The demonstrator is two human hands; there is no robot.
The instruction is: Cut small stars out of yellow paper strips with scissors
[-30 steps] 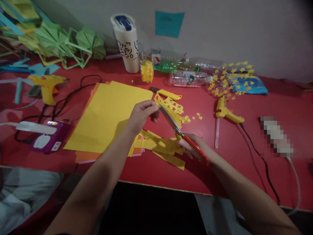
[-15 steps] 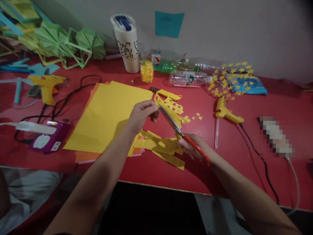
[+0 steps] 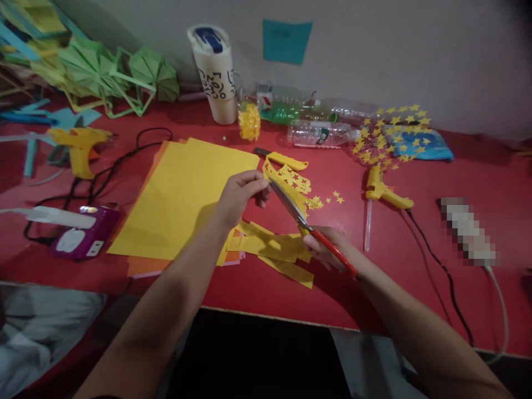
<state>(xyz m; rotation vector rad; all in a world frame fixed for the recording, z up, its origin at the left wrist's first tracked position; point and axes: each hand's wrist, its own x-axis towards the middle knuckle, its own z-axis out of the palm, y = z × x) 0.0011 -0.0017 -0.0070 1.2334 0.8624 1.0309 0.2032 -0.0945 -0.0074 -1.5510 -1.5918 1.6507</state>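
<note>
Item: scissors (image 3: 304, 223). I am gripping them in my right hand (image 3: 328, 244), fingers wrapped at the red handles (image 3: 336, 255). Their long axis is running slantwise, handles near and rightward, tip far and leftward, ending just beside my left hand (image 3: 243, 197). The blades (image 3: 286, 200) are lying almost together.

Item: yellow scrap (image 3: 267, 177). My left hand is pinching it between thumb and forefinger, in line with the scissors' tip; it is sitting much nearer my left hand than my right. Dim light is blurring it, so I cannot tell its shape, or whether the blades are touching it.

Item: pierced yellow paper (image 3: 296, 182), star-shaped holes, lying just beyond the blades.

Item: loose stars (image 3: 337, 198), lying farther right, beyond my right hand.

Item: yellow strips (image 3: 268, 246), lying nearer me, between my forearms.

Item: yellow sheet (image 3: 178, 191), lying left, partly behind my left forearm (image 3: 174, 293).

Hands: standing apart, the scissors bridging the gap.
</note>
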